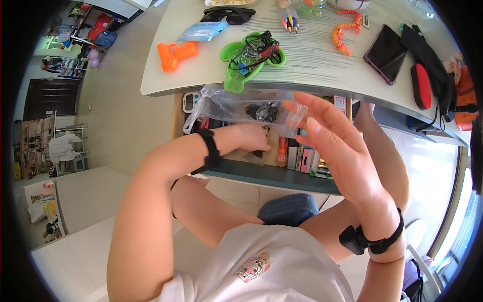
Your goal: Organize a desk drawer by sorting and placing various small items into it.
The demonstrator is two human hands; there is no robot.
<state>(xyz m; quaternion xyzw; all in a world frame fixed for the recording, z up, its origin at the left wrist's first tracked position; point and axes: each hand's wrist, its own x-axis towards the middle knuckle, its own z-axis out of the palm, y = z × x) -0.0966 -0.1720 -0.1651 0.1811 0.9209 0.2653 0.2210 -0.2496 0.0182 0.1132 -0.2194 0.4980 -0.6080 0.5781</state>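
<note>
My right hand (334, 138) grips the edge of a clear plastic bag (221, 103) between thumb and fingers. The bag stretches left over the open drawer (241, 168), with a crumpled black bundle (262, 111) showing in or through it. Down in the drawer is my left hand (254, 137), its fingers closed and pointing downward. By its fingertips lies a small dark and tan piece (255, 157) that I cannot make out. An orange figure-shaped item (282, 152) and a row of small boxes (304, 158) stand to its right. A white digital timer (191, 102) sits at the drawer's left.
On the table (312, 65) above the drawer are an orange toy gun (176, 54), a green tray (233, 83) of cables, a blue packet (203, 31), sunglasses (229, 16), an orange jointed toy (339, 35), a phone (386, 54) and a red case (421, 86). My legs flank the drawer.
</note>
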